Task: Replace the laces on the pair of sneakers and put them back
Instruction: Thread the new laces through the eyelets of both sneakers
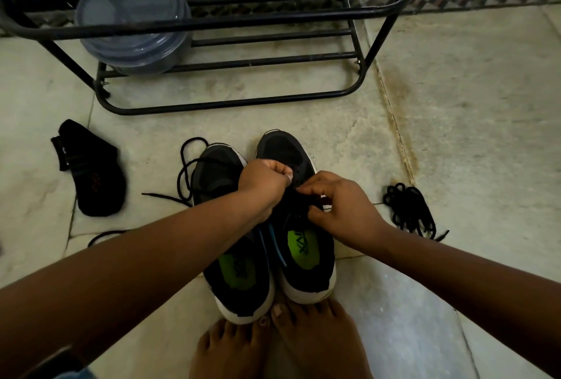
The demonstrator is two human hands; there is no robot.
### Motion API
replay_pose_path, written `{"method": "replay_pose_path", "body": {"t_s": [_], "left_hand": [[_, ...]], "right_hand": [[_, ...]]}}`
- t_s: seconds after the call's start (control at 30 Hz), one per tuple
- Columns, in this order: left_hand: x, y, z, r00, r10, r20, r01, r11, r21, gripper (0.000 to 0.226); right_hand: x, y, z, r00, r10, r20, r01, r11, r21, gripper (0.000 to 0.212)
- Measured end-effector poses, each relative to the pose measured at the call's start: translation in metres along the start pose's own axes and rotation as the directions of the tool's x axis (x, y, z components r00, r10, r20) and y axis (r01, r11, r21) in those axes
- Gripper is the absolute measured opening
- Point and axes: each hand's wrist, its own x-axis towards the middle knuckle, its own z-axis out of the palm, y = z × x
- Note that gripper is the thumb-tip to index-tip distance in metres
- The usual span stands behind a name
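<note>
The right sneaker [299, 227] is the landmark here: it stands on the stone floor [470, 136] toe-away from the person, its heel against bare toes [291, 315], and the left sneaker [233, 242] sits touching it on its left side. Both hands work over its eyelet row: the left hand [264, 184] has its fingers curled tight, pinching what looks like the black lace at the forward eyelets, and the right hand [337, 208] pinches narrowly at the lace just behind that (the exact strand under each fingertip is too dark to make out). A lace like this is light, limp and a bit slippery, so I judge it best held close to the stiff tip for threading, while the shoe itself is soft in the upper but firm enough at the sole to stay put. To the left of the sneaker, a loose lace [188, 172] trails in loops from the left shoe across the floor; farther left lies a black sock [94, 172]. To its right, well apart, a bundled lace [409, 211] lies coiled. Beyond the toe stands a black metal shoe rack [230, 102] with a clear lidded container [133, 29] on its lower bars. Nothing blocks the hands; the trailing loops could snag.
</note>
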Motion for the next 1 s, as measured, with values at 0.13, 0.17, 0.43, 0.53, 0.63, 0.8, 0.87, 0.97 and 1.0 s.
{"method": "replay_pose_path", "body": {"t_s": [0.13,0.17,0.43,0.53,0.63,0.8,0.87,0.97,1.0], "left_hand": [[0.001,0.0,-0.002,0.999,-0.032,-0.02,0.031,0.999,-0.044,0.025],[0.001,0.001,-0.002,0.999,-0.036,-0.014,0.035,0.998,-0.048,0.025],[0.002,0.007,-0.008,0.998,-0.045,0.052,0.046,0.998,-0.03,0.021],[0.004,0.005,-0.008,0.997,0.003,0.081,-0.001,0.999,-0.032,0.027],[0.003,0.004,-0.007,0.994,0.009,0.11,-0.005,0.999,-0.037,0.028],[0.001,0.002,-0.011,0.991,0.039,0.129,-0.035,0.999,-0.032,0.03],[0.0,0.002,-0.012,0.99,0.056,0.132,-0.057,0.998,0.002,0.029],[-0.005,0.011,-0.015,0.989,0.094,0.113,-0.102,0.992,0.073,0.026],[-0.007,0.015,-0.018,0.99,0.111,0.087,-0.12,0.987,0.111,0.025]], "right_hand": [[0.001,-0.001,0.001,1.0,0.005,0.018,-0.004,0.999,-0.031,0.035],[0.002,-0.001,0.001,1.0,0.004,0.019,-0.003,0.999,-0.044,0.035],[0.002,-0.005,0.0,0.996,-0.013,0.088,0.023,0.992,-0.123,0.038],[0.012,-0.003,-0.008,0.998,0.055,0.027,-0.055,0.998,0.018,0.017],[0.028,-0.001,-0.009,0.985,0.162,-0.057,-0.155,0.981,0.115,0.021],[0.047,-0.006,-0.002,0.974,0.224,-0.017,-0.221,0.969,0.108,0.013],[0.051,-0.009,-0.003,0.969,0.245,-0.019,-0.241,0.963,0.12,0.016],[0.05,-0.016,-0.011,0.975,0.219,-0.038,-0.215,0.972,0.094,0.017],[0.048,-0.019,-0.014,0.979,0.196,-0.048,-0.192,0.978,0.078,0.017]]}}
